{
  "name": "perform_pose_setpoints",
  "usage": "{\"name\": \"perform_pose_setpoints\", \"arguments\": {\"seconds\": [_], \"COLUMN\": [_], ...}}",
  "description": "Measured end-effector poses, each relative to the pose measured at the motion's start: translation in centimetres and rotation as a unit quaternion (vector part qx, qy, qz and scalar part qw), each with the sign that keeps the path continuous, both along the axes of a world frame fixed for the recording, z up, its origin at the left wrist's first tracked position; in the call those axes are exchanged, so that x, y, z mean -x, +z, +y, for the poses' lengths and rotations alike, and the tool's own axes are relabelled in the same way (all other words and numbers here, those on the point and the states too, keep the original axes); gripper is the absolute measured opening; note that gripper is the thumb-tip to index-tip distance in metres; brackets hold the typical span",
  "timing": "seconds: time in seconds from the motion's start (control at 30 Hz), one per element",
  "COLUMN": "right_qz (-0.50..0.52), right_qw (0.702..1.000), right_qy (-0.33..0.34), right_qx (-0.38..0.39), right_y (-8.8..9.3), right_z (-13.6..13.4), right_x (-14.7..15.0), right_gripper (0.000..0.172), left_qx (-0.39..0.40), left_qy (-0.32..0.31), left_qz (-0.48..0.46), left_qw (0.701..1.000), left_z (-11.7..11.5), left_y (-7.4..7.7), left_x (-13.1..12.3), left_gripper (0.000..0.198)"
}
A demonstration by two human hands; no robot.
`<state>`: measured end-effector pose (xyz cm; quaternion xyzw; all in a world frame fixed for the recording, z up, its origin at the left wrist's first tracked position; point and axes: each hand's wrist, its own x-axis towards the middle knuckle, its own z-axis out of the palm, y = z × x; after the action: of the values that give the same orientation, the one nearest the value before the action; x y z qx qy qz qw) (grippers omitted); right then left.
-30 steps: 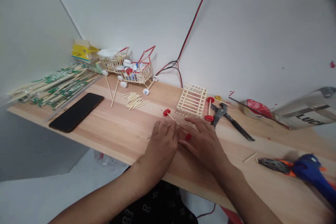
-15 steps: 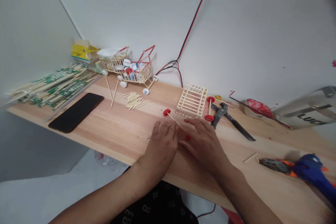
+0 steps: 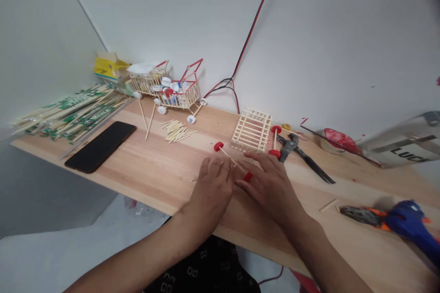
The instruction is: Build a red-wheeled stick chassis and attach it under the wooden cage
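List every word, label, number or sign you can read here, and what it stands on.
"LUC" and part of another letter: clear container at the right.
Green print on the stick wrappers: too blurred.
Blue mark on a white wheel: too small.
Dark mark beside the phone: too small.

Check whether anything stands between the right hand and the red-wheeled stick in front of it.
Nothing visible does. The right hand is right at the stick, with the near wheel by its thumb. The left hand is close alongside; its exact fingertip contact is hidden.
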<state>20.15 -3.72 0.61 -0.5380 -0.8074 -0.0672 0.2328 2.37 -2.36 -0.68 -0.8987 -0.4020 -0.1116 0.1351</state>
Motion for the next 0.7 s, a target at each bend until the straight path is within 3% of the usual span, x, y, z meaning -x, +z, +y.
{"name": "perform_pose_setpoints", "arguments": {"seconds": [0.7], "right_qz": [-0.023], "right_qw": [0.999], "right_qy": [0.006], "right_qx": [0.029], "right_y": [0.0], "right_z": [-0.15], "right_x": [0.34], "right_gripper": [0.033], "left_qx": [0.01], "left_qy": [0.003], "left_qz": [0.002], "left_qw": [1.0], "left_z": [0.0], "left_y": [0.07], "left_x": [0.0], "left_gripper": [0.041]}}
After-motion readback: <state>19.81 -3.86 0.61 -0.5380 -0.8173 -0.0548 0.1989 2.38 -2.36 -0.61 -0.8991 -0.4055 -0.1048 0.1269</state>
